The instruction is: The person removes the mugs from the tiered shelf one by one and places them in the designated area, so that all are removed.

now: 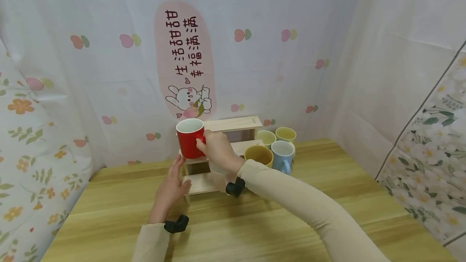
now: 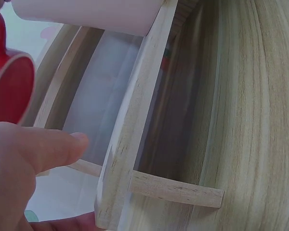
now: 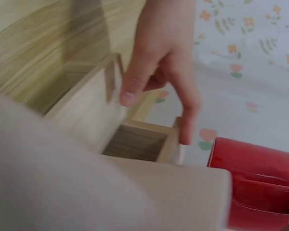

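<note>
A red mug (image 1: 188, 138) with a white inside is held by its handle in my right hand (image 1: 220, 151), at the left end of a stepped wooden shelf (image 1: 233, 123). The left wrist view shows the underside of the red mug (image 2: 13, 89), above the shelf boards. My left hand (image 1: 169, 189) is at the shelf's left end, fingers extended and thumb apart; in the left wrist view a finger touches the board's end (image 2: 108, 211). A pale pinkish mug (image 1: 217, 175) stands on the lower step, partly hidden by my right wrist.
Right of the pale mug are a mustard-yellow mug (image 1: 259, 155), a light blue mug (image 1: 282, 156), a pale green mug (image 1: 266, 137) and a yellow-green mug (image 1: 285, 134). A patterned curtain (image 1: 269, 72) hangs behind the wooden table (image 1: 233, 229).
</note>
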Available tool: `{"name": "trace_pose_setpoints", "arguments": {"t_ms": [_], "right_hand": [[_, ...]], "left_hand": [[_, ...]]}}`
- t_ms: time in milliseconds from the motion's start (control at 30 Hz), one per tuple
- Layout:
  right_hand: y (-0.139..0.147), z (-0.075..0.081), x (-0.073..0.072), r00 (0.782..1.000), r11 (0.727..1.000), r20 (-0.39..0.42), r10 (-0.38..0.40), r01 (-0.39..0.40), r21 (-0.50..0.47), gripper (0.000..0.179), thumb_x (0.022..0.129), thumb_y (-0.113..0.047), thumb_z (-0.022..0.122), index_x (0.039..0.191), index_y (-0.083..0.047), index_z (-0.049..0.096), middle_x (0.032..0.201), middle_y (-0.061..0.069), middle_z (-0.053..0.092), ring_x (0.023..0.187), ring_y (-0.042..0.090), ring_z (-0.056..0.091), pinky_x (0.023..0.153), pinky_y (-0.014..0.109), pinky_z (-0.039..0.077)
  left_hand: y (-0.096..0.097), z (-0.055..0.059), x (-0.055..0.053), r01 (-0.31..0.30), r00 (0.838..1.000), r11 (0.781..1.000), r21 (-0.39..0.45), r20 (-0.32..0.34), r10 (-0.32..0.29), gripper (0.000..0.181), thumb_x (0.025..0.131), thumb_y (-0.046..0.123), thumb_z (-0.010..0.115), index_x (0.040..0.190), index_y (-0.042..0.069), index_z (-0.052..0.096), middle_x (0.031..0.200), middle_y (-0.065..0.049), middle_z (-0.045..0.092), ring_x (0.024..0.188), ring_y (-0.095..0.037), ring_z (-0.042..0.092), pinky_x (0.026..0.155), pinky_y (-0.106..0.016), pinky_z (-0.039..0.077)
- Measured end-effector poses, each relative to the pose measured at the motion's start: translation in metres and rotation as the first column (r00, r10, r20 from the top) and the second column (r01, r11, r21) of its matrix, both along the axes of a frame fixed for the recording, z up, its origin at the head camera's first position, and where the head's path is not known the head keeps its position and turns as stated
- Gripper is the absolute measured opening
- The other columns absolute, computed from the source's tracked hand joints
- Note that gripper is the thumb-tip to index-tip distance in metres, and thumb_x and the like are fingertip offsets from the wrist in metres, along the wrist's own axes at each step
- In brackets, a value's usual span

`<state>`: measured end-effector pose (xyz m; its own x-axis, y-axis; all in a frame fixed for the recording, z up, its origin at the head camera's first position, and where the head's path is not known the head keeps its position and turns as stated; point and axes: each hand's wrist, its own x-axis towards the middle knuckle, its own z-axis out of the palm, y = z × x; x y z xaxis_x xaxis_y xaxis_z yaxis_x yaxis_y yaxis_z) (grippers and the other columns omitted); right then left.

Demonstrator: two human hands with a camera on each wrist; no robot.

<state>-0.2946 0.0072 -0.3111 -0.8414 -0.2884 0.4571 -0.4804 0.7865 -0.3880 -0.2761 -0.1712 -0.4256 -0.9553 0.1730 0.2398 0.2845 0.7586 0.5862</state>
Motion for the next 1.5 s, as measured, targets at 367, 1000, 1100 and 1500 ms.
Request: {"name": "trace_pose_setpoints", "arguments": {"t_ms": [367,1000,1100,1500], "right_hand": [[0.029,0.018,0.009,0.988,0.995,-0.151,-0.028,0.013,-0.097,0.021,0.092,-0.018,0.061,0.078,-0.002,0.061,0.067,0.007,0.067,0.054,0.013,0.055,0.047,0.012,0.041],[0.115,0.022,0.016,0.932,0.988,-0.342,-0.120,0.078,-0.134,0.019,0.088,-0.012,0.065,0.073,0.000,0.061,0.059,0.008,0.062,0.050,0.015,0.049,0.045,0.018,0.040],[0.129,0.020,0.019,0.945,0.981,-0.298,-0.136,0.087,-0.171,0.018,0.088,-0.012,0.065,0.076,0.000,0.062,0.060,0.009,0.062,0.051,0.015,0.050,0.047,0.017,0.042],[0.183,0.006,0.027,0.857,0.955,-0.437,-0.275,0.191,-0.226,0.020,0.082,-0.009,0.071,0.068,0.002,0.061,0.051,0.009,0.053,0.047,0.013,0.040,0.044,0.017,0.030]], "left_hand": [[-0.001,0.003,0.004,0.013,1.000,1.000,0.004,-0.004,-0.013,0.073,0.088,0.011,0.064,0.149,0.003,0.023,0.160,-0.011,0.014,0.089,-0.032,0.062,0.063,-0.036,0.047],[-0.001,-0.003,0.002,0.040,0.999,0.999,0.011,-0.010,-0.040,0.075,0.089,0.012,0.063,0.150,0.003,0.020,0.160,-0.012,0.010,0.115,-0.041,0.055,0.067,-0.039,0.047],[-0.001,-0.004,0.002,0.040,0.999,0.999,0.010,-0.016,-0.040,0.075,0.089,0.012,0.063,0.150,0.003,0.020,0.160,-0.013,0.010,0.115,-0.041,0.055,0.069,-0.041,0.048],[0.000,0.000,0.003,0.038,0.999,0.999,-0.004,-0.014,-0.038,0.076,0.088,0.011,0.063,0.150,0.003,0.020,0.160,-0.013,0.010,0.100,-0.038,0.060,0.055,-0.030,0.040]]}}
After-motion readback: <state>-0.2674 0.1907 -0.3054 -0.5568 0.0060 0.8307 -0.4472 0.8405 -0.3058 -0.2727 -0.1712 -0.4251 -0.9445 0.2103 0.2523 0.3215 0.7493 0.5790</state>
